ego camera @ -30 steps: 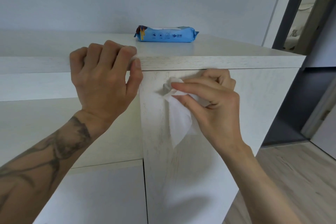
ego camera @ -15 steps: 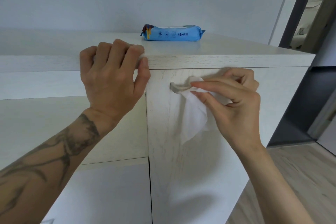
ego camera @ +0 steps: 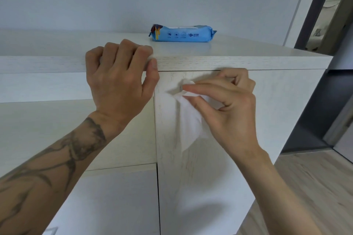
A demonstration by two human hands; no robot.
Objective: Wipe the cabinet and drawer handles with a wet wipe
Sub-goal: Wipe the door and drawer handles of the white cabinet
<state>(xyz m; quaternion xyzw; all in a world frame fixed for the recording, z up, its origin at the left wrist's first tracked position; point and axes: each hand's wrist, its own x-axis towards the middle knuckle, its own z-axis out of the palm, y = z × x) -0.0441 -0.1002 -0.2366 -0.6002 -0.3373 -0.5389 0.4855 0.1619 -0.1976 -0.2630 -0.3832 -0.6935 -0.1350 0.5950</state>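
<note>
My right hand (ego camera: 227, 105) pinches a white wet wipe (ego camera: 191, 126) around the handle (ego camera: 180, 88) near the top left corner of a pale wood cabinet door (ego camera: 210, 177). Only the handle's left end shows; the wipe and my fingers cover the rest. The wipe's loose end hangs down the door. My left hand (ego camera: 120, 80) grips the front edge of the cabinet top (ego camera: 238, 51), fingers curled over it, thumb against the door's upper corner.
A blue pack of wet wipes (ego camera: 182, 33) lies on the cabinet top by the wall. Left of the door are pale drawer or shelf fronts (ego camera: 122, 196). A dark doorway (ego camera: 324, 101) and wood floor (ego camera: 315, 187) lie to the right.
My right hand has slid the wipe back left along the handle, covering most of it again. My left hand stays on the cabinet top's edge. The view shifted slightly.
</note>
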